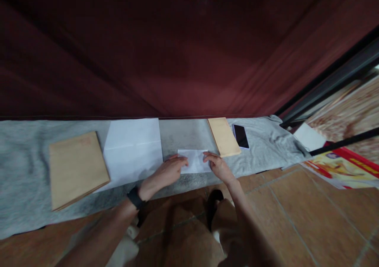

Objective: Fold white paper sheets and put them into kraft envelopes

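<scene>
A small folded piece of white paper point(194, 162) lies on the grey cloth in front of me. My left hand point(173, 167) grips its left side, the fingertips lying on top of the paper. Its right side is held by my right hand point(217, 165), with fingers bent over the edge. The thumbs are partly hard to make out. Left of my left hand lies a stack of larger white paper sheets point(133, 144) with a crease across it. Just beyond my right hand is a stack of brown envelopes point(225, 135).
A larger pile of brown envelopes point(77, 164) overlaps the white sheets at the left. A phone point(241, 136) lies right of the smaller stack. The grey cloth point(183, 131) covers a narrow ledge against a dark red surface point(183, 62). A colourful printed box point(343, 166) is at the right.
</scene>
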Demonstrator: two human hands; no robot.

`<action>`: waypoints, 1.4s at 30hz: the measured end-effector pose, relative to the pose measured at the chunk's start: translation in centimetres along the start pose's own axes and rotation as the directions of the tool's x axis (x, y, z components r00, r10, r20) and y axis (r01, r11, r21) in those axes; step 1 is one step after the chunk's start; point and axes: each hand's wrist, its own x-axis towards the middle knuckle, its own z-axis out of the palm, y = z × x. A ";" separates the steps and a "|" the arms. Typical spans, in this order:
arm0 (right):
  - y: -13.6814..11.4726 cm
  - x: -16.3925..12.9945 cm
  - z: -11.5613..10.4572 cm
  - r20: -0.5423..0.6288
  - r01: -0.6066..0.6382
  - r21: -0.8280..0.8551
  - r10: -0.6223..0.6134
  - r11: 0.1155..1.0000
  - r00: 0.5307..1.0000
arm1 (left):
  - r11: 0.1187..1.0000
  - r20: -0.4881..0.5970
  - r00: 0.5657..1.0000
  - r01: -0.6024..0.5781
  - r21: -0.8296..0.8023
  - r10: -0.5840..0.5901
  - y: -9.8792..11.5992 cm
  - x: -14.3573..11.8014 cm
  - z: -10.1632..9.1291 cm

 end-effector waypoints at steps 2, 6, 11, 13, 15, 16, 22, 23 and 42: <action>-0.4 0.2 0.4 -0.039 -0.027 -0.013 0.026 1.000 0.999 | 0.992 -0.072 0.994 0.084 0.095 -0.078 1.0 0.8 0.5; -1.8 0.9 2.1 -0.143 -0.092 -0.023 0.088 0.996 0.986 | 0.966 -0.122 0.991 0.085 0.242 -0.056 3.0 2.3 2.8; -4.1 1.2 4.9 -0.167 -0.114 0.076 0.125 0.991 0.978 | 0.951 -0.070 0.993 0.110 0.290 -0.094 3.7 2.8 5.2; -4.6 1.0 5.8 -0.139 -0.080 0.035 0.084 0.996 0.987 | 0.946 -0.045 0.994 0.112 0.304 -0.103 3.7 2.7 5.5; -4.9 0.7 6.4 -0.115 -0.040 -0.060 0.033 0.997 0.993 | 0.946 -0.033 0.993 0.116 0.302 -0.112 3.8 2.7 5.5; -4.9 0.5 6.5 -0.107 -0.031 -0.109 0.019 0.994 0.994 | 0.948 -0.032 0.993 0.120 0.295 -0.116 3.8 2.7 5.4; -4.7 0.0 6.7 -0.086 -0.041 -0.295 0.016 0.954 0.996 | 0.956 -0.034 0.988 0.153 0.251 -0.150 3.7 2.7 5.5; -4.7 0.0 6.7 -0.083 -0.037 -0.312 0.011 0.949 0.997 | 0.957 -0.033 0.989 0.151 0.249 -0.147 3.5 2.7 5.7; -2.5 -1.5 6.2 -0.139 -0.045 -0.517 -0.032 0.855 0.990 | 0.953 -0.114 0.981 0.183 0.242 -0.159 1.1 0.7 5.2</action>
